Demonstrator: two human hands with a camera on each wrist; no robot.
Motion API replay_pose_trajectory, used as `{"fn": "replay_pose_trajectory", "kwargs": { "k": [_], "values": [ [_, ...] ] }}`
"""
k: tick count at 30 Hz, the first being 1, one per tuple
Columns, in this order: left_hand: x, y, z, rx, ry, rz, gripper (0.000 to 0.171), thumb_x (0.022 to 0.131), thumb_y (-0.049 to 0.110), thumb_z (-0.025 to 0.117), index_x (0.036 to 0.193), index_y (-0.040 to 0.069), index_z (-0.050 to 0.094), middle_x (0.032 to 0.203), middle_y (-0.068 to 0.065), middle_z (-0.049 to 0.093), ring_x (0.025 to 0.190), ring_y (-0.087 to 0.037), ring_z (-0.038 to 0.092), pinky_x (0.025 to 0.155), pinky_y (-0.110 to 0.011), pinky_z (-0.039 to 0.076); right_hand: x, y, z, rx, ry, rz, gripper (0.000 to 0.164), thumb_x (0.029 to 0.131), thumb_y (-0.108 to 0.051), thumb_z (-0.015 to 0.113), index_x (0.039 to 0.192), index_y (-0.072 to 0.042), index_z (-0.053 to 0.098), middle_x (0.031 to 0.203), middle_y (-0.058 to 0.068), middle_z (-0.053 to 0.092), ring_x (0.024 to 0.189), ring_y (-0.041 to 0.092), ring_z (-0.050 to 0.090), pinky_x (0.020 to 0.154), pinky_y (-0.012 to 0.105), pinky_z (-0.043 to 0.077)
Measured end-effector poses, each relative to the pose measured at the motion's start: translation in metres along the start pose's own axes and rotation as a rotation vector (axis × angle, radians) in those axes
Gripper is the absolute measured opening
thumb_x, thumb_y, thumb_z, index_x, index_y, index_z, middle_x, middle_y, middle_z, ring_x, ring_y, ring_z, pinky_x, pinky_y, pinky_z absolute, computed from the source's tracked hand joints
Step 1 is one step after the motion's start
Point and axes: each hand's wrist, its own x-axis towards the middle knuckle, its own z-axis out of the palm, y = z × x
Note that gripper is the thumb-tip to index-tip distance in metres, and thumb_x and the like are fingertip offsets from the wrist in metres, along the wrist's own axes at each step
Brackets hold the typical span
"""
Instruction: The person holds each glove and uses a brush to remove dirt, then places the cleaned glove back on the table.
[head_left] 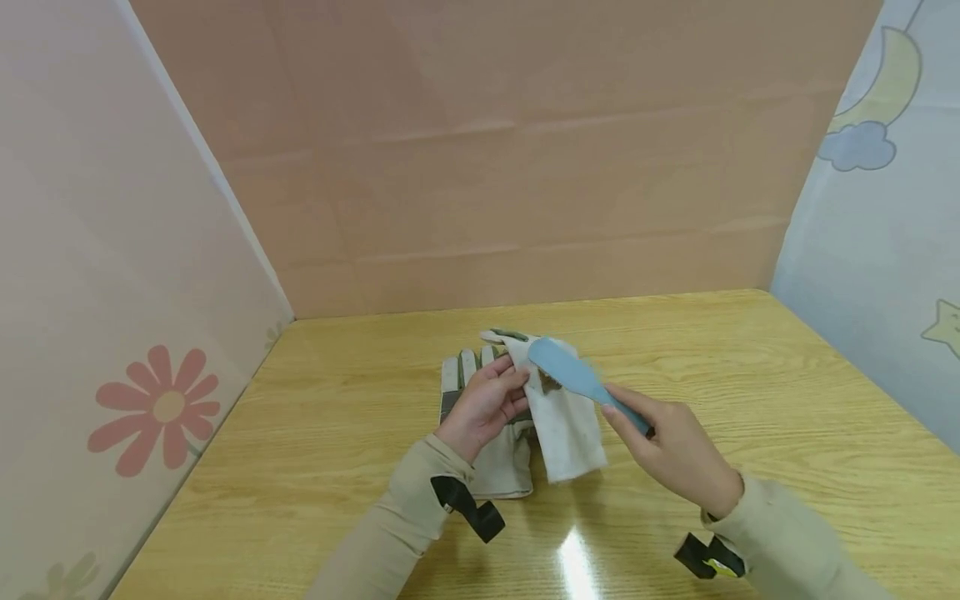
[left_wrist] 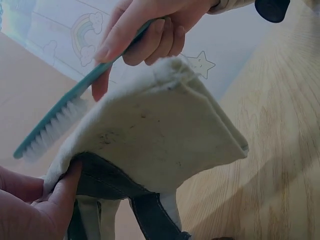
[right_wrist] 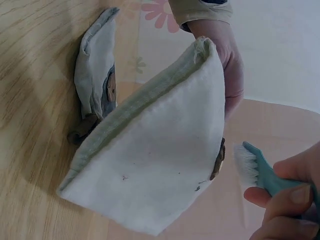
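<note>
My left hand (head_left: pixel 487 406) pinches a white work glove (head_left: pixel 566 433) with dark grey-green patches near its palm, and holds it up with the cuff hanging toward me. Dark smudges mark the glove's cloth (left_wrist: pixel 145 125) in the left wrist view. By its handle my right hand (head_left: pixel 678 450) grips a blue brush (head_left: pixel 566 367) with white bristles (right_wrist: pixel 245 165). The bristles face the glove's edge, and the brush head overlaps the glove in the head view. A second, matching glove (head_left: pixel 502 467) lies on the table behind my left hand, partly hidden by it.
The wood-grain table (head_left: pixel 337 500) reaches back to a brown paper-like backdrop (head_left: pixel 510 167). Pale panels stand at both sides, the left panel (head_left: pixel 112 250) with a red flower, the right panel (head_left: pixel 862 275) with a moon and cloud. Black camera mounts sit on both wrists.
</note>
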Motion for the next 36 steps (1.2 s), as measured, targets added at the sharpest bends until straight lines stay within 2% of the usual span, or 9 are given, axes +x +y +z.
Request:
{"fn": "replay_pose_trajectory", "kwargs": {
  "k": [5, 13, 19, 24, 30, 36],
  "values": [
    [0.0, -0.002, -0.001, 0.004, -0.012, 0.003, 0.045, 0.1, 0.005, 0.037, 0.144, 0.003, 0.03, 0.14, -0.023, 0.043, 0.125, -0.028, 0.049, 0.099, -0.034, 0.046, 0.0, 0.0, 0.006, -0.017, -0.024, 0.007, 0.033, 0.092, -0.01, 0.058, 0.119, 0.008, 0.059, 0.048, -0.012, 0.031, 0.041, -0.01, 0.013, 0.035, 0.012, 0.023],
    [0.003, -0.004, -0.008, 0.012, 0.001, 0.006, 0.047, 0.1, 0.005, 0.035, 0.146, 0.002, 0.026, 0.141, -0.024, 0.041, 0.127, -0.03, 0.048, 0.102, -0.038, 0.043, -0.001, 0.006, 0.003, -0.067, -0.022, 0.01, 0.033, 0.091, -0.01, 0.058, 0.119, 0.007, 0.059, 0.049, -0.012, 0.029, 0.042, -0.01, 0.012, 0.035, 0.014, 0.023],
    [0.004, -0.005, -0.007, 0.031, 0.006, -0.004, 0.045, 0.1, 0.007, 0.037, 0.144, 0.002, 0.03, 0.139, -0.023, 0.044, 0.123, -0.028, 0.052, 0.099, -0.035, 0.046, 0.0, 0.005, 0.004, -0.03, -0.016, 0.013, 0.033, 0.092, -0.01, 0.057, 0.12, 0.007, 0.058, 0.049, -0.012, 0.03, 0.041, -0.007, 0.013, 0.035, 0.014, 0.023],
    [0.005, -0.005, -0.007, 0.03, -0.008, 0.0, 0.046, 0.1, 0.005, 0.036, 0.145, 0.002, 0.028, 0.141, -0.024, 0.042, 0.126, -0.031, 0.048, 0.101, -0.037, 0.044, 0.002, 0.004, 0.008, -0.015, -0.027, 0.009, 0.032, 0.092, -0.01, 0.057, 0.119, 0.006, 0.059, 0.05, -0.013, 0.03, 0.041, -0.009, 0.014, 0.035, 0.013, 0.024],
    [0.005, -0.006, -0.01, 0.031, 0.01, 0.004, 0.044, 0.1, 0.005, 0.037, 0.143, 0.0, 0.03, 0.139, -0.025, 0.043, 0.12, -0.025, 0.054, 0.094, -0.03, 0.048, 0.001, 0.005, 0.008, -0.039, -0.043, 0.043, 0.032, 0.092, -0.012, 0.057, 0.119, 0.005, 0.06, 0.05, -0.012, 0.027, 0.042, -0.01, 0.013, 0.036, 0.013, 0.023],
    [0.006, -0.005, -0.012, 0.028, 0.023, 0.007, 0.045, 0.099, 0.004, 0.037, 0.143, -0.001, 0.029, 0.14, -0.025, 0.043, 0.122, -0.028, 0.052, 0.094, -0.032, 0.048, 0.0, 0.006, 0.004, -0.041, -0.05, 0.079, 0.034, 0.093, -0.014, 0.056, 0.122, 0.005, 0.058, 0.051, -0.011, 0.028, 0.042, -0.006, 0.014, 0.036, 0.016, 0.024]
  ]
}}
